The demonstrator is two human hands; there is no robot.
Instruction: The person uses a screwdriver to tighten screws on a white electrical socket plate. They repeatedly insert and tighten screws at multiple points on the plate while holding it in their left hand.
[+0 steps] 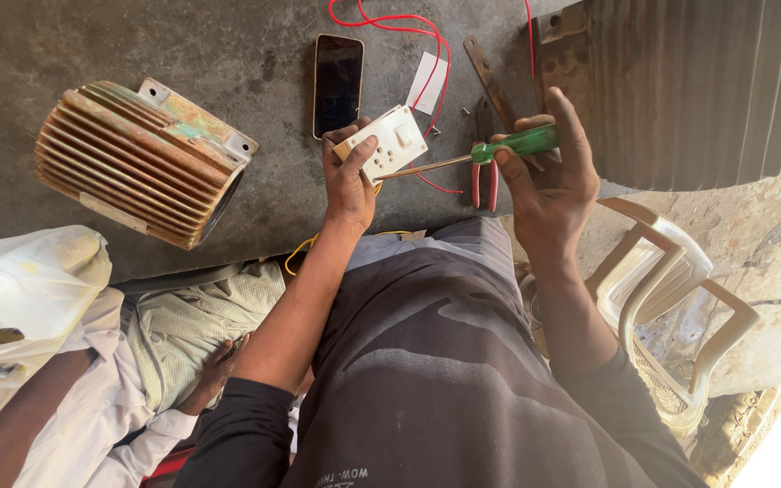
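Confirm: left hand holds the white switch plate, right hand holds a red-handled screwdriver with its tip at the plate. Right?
Not quite. In the head view the screwdriver in the right hand has a green handle, not red. The rest stands: the left hand holds the white switch plate, with the tip at it.

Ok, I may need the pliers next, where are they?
In the head view, the red-handled pliers lie on the grey bench top, just under the green screwdriver in the right hand.
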